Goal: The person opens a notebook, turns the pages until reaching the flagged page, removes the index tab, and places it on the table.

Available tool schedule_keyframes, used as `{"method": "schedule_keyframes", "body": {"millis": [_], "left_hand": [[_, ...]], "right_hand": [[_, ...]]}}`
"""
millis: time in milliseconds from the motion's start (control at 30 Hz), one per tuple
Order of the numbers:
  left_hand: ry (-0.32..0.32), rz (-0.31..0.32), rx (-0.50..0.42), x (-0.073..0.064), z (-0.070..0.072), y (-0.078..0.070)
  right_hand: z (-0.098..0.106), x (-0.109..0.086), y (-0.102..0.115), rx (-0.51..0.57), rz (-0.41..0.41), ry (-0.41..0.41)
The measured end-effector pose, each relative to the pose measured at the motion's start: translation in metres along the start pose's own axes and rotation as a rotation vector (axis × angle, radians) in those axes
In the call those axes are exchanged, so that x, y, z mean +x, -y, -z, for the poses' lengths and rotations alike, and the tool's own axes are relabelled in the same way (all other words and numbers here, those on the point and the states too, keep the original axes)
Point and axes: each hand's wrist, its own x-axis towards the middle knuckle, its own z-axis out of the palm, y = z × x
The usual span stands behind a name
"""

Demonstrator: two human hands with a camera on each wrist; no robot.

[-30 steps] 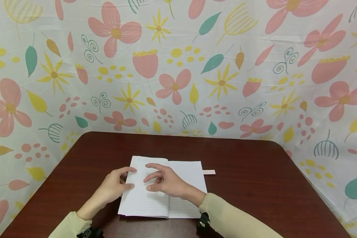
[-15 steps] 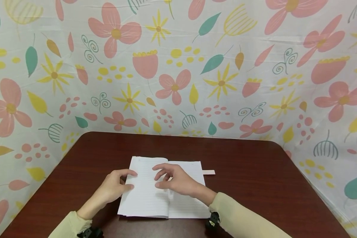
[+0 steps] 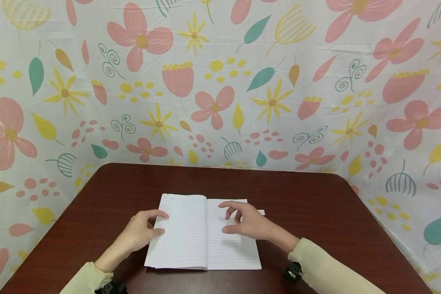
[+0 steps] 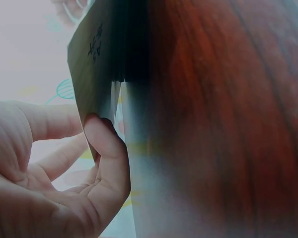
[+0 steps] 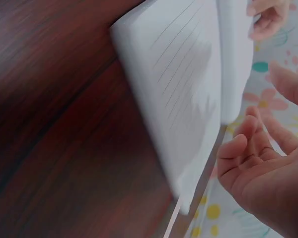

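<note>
An open notebook with lined white pages lies on the dark table in the head view. At its left edge my left hand grips it between thumb and fingers. The left wrist view shows thumb and fingers around the edge of a tan cover bearing dark printed characters. My right hand hovers over the right page with loosely bent fingers, holding nothing. In the right wrist view those fingers are apart from the page. A white strip sticks out past the notebook's right edge, partly behind the right hand.
The dark red-brown table has rounded far corners. Behind it and along both sides hangs a white cloth with printed flowers and leaves. Black wrist devices sit by both pale green sleeves.
My right hand has moved to the right, from over the left page across the fold to over the right page. The left hand stays at the left edge.
</note>
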Motion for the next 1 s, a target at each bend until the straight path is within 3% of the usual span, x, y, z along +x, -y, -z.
{"method": "schedule_keyframes", "body": {"millis": [300,533,1000], "left_hand": [[0.015,-0.023,-0.002,0.000,0.001,0.001],[0.036,-0.040,-0.015,0.002,0.002,0.003],[0.064,-0.084,-0.010,0.004,0.005,0.002]], "right_hand": [[0.025,-0.031,-0.024,-0.161,-0.056,0.020],[0.037,-0.048,-0.036,-0.186,-0.080,0.055],[0.042,-0.057,-0.046,-0.262,-0.109,0.092]]}}
